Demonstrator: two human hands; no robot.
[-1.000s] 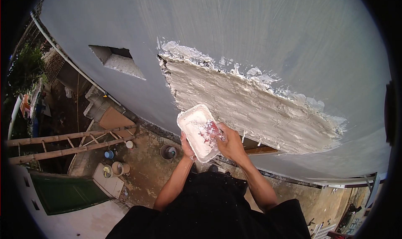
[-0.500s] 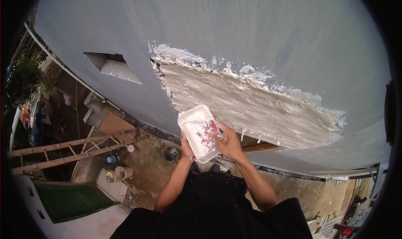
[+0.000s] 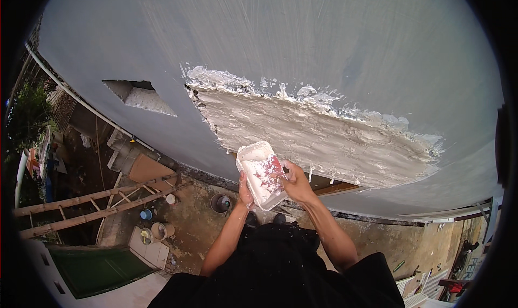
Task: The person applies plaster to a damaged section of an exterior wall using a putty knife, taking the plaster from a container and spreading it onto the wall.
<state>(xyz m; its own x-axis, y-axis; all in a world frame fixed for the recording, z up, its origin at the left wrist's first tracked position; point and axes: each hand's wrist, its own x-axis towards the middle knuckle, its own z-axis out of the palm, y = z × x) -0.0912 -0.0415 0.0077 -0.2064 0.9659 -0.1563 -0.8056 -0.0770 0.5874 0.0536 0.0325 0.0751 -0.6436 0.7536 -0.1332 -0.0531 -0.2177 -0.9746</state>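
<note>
A whitish rectangular tray (image 3: 275, 202) coated with wet white plaster is held in front of me, tilted. My left hand (image 3: 245, 191) is closed round its left side. My right hand (image 3: 296, 183) grips a red, plaster-smeared flat scraper (image 3: 271, 165) that lies against the plaster inside the tray; its handle is hidden by my fingers. Beyond the tray, a rough band of beige plaster (image 3: 318, 132) runs along the grey wall (image 3: 372, 54), with a ragged white upper edge. Drips hang from its lower edge.
A square recess (image 3: 145, 98) is cut in the wall at left. Below stand a bamboo ladder (image 3: 97, 206), a dark bucket (image 3: 220, 202), pale buckets (image 3: 160, 231) and a small blue pail (image 3: 145, 214). A green door panel (image 3: 102, 270) is at lower left. My shoes (image 3: 279, 219) show below the tray.
The tray has shifted slightly right and is tipped more, with both hands moving along with it. The scraper stays inside the tray. The whole view has shifted a little.
</note>
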